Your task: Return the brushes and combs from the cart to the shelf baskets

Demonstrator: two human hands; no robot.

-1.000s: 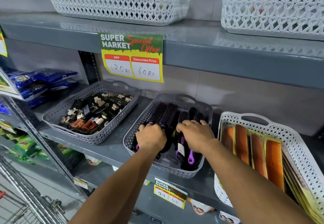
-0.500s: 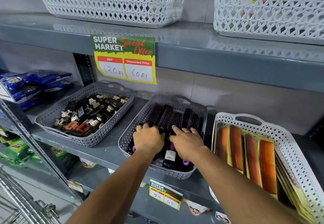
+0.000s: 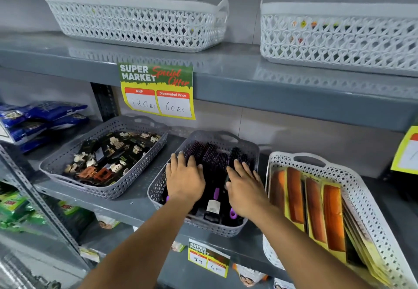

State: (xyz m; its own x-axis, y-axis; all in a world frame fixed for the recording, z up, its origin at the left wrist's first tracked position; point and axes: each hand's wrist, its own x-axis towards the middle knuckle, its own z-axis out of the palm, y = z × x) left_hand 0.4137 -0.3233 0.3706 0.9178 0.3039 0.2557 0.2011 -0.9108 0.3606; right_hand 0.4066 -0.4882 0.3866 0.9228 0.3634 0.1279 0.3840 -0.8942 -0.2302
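Several round black-and-purple brushes (image 3: 214, 159) lie side by side in a grey lattice basket (image 3: 226, 135) on the middle shelf. My left hand (image 3: 184, 180) rests flat on the left brushes with its fingers spread. My right hand (image 3: 245, 189) lies flat on the right brushes, fingers also apart. Neither hand is closed around a brush. The handles under both palms are partly hidden. To the right, a white lattice basket (image 3: 307, 159) holds packaged orange combs (image 3: 314, 207) in a row.
A grey basket (image 3: 67, 153) of hair clips sits to the left. Two white baskets (image 3: 140, 24) (image 3: 339, 37) stand on the upper shelf, with a price sign (image 3: 158, 91) on its edge. Blue packets (image 3: 40, 116) lie at far left.
Both hands have uncurled from gripping the brushes and now lie flat with spread fingers, a little farther apart. The view has tilted upward.
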